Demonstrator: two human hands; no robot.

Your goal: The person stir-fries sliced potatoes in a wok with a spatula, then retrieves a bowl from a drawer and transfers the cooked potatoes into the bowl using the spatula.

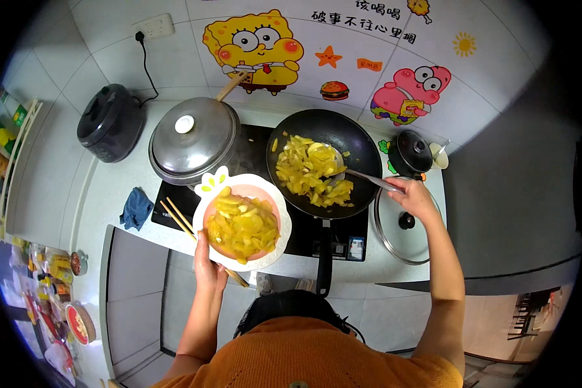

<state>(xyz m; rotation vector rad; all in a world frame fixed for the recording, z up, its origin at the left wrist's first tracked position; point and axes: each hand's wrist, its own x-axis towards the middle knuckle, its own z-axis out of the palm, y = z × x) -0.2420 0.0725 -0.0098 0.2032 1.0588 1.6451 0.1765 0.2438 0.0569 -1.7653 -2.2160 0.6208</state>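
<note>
My left hand point(211, 266) is closed on the edge of a white, pink-centred plate point(283, 216) shaped like a fruit with leaves. Yellow slices, like cooked potato point(242, 226), are heaped on it. A pair of wooden chopsticks point(178, 216) passes under the plate at that hand; whether the fingers grip them is hidden. My right hand point(412, 196) is wrapped round the handle of a metal spatula point(374, 180). Its blade is among more yellow slices point(307, 168) in the black wok point(362, 145), just right of the plate.
A lidded metal pot point(194, 139) stands back left, beside a black rice cooker point(113, 123). A glass lid point(410, 242) lies right of the wok, before a small black pot point(409, 154). The wok's handle point(324, 258) juts over the counter edge. A blue cloth point(136, 208) lies left.
</note>
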